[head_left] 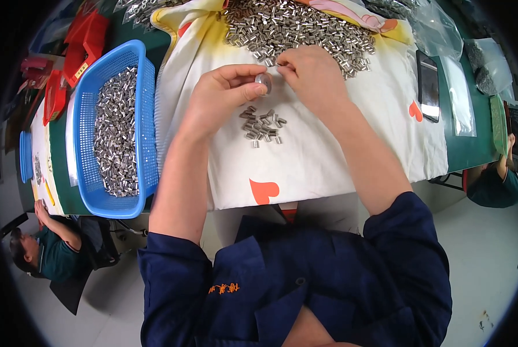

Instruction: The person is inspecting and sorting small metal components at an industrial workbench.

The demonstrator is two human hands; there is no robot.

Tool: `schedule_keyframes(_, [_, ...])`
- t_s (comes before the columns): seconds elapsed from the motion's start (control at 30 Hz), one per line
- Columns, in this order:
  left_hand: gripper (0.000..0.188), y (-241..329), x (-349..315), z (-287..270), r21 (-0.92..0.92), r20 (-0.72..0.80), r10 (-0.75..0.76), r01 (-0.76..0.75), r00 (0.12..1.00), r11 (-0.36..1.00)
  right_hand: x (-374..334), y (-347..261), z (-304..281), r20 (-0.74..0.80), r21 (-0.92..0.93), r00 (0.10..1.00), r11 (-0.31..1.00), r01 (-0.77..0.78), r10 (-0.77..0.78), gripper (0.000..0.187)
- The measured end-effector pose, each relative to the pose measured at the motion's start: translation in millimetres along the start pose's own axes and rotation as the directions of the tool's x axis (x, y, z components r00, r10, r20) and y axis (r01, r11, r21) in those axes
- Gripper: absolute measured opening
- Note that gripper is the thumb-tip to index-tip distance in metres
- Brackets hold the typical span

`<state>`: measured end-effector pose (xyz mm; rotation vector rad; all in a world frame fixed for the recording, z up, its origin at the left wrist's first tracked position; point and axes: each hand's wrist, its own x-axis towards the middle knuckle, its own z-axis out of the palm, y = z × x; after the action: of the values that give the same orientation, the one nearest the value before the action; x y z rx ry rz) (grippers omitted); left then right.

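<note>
Head view, landmark: white cloth with red heart shapes (328, 150) spread over the green bench (473, 144).
Left hand (224, 95): over the middle of the cloth, grip pressed together, thumb and forefinger pinching a small round silvery metal piece (263, 81).
Right hand (314, 75): over the cloth just right of the left hand, fingertips (283, 65) drawn together on a thin metal part at the near edge of the big heap; the part itself is too small to tell apart.
Hands together: fingertips almost meet above the cloth, the round piece between them.
Small pile of short silvery metal tubes (262, 126): lying on the cloth, just below both hands, toward the person.
Large heap of the same silvery metal tubes (296, 26): on the far part of the cloth, touching the right hand's fingertips.
Blue plastic mesh basket (146, 110): on the bench just off the cloth's left edge, well filled with more metal tubes.
Red plastic trays (85, 43): beyond the basket, further left of the cloth.
Dark flat phone (428, 87): at the cloth's right edge.
Clear plastic bags (444, 29): off the cloth's far right corner, some holding metal parts.
Person's clothing: dark blue jacket (305, 272), sleeves pushed up, near side of the cloth.
Other people: one in green (53, 254) sits below left of the cloth, another (496, 185) low at its right.
</note>
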<state>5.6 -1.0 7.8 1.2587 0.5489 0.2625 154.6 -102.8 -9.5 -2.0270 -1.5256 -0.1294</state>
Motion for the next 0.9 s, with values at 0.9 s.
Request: schedule_keyframes(0.9, [0.029,-5,2,-2,0.014,-0.037,0.079,-0.079,0.996,0.997,-5,-21,-26,0.168,0.516,0.984,0.844,-0.145,0.066,0.009])
